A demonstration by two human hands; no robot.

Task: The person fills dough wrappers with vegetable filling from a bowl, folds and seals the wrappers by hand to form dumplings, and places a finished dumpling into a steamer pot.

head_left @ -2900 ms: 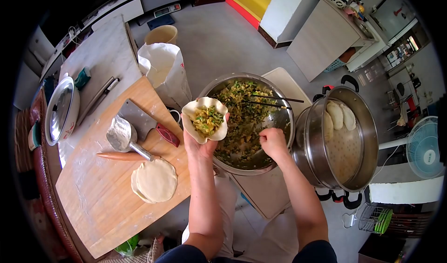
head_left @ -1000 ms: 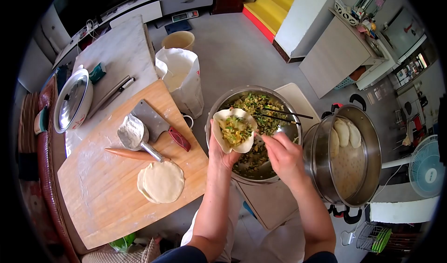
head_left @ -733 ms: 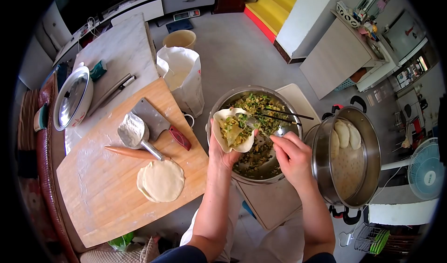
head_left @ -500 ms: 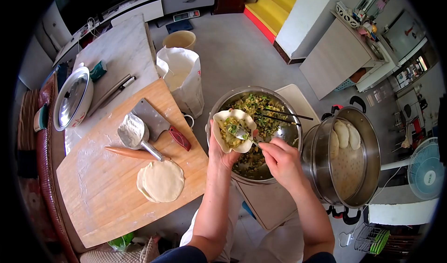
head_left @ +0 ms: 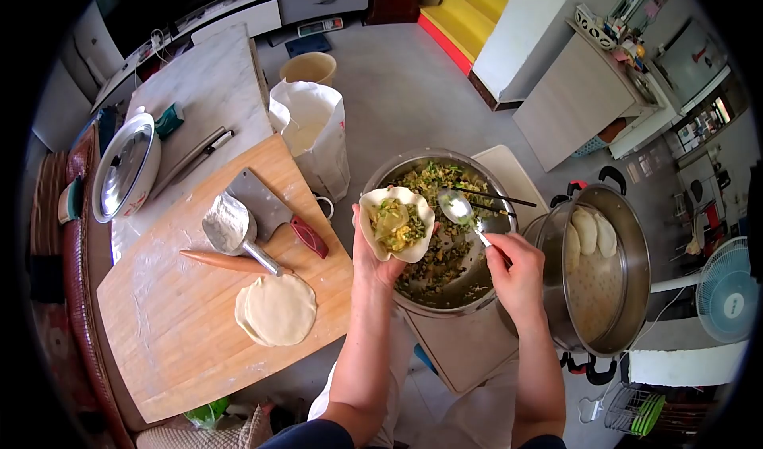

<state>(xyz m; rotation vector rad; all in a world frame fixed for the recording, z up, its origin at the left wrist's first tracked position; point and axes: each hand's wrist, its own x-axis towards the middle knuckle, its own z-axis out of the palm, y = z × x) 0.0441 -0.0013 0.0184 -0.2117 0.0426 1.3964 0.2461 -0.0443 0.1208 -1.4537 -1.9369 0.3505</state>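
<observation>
My left hand (head_left: 373, 260) cups a round dough wrapper (head_left: 427, 242), its edges folded up around a heap of chopped green and yellow filling (head_left: 391, 225). In my right hand (head_left: 515, 270) is a metal spoon (head_left: 455, 207), gripped by the handle, its bowl above the filling and looking nearly emptied. Both hands are over a large steel bowl (head_left: 502, 246) of the same chopped filling. A pair of dark chopsticks (head_left: 509, 200) rests across this bowl's right side.
A wooden board (head_left: 175, 330) on the left holds flat dough wrappers (head_left: 276, 310), a cleaver (head_left: 262, 203), a rolling pin (head_left: 214, 260) and a flour scoop (head_left: 226, 220). To the right, a steamer pot (head_left: 636, 278) contains several folded dumplings (head_left: 594, 233). An open flour bag (head_left: 326, 155) stands behind the board.
The spoon has come out of the dough wrapper and moved right, over the steel bowl, with my right hand. My left hand still holds the filled wrapper, moved only slightly.
</observation>
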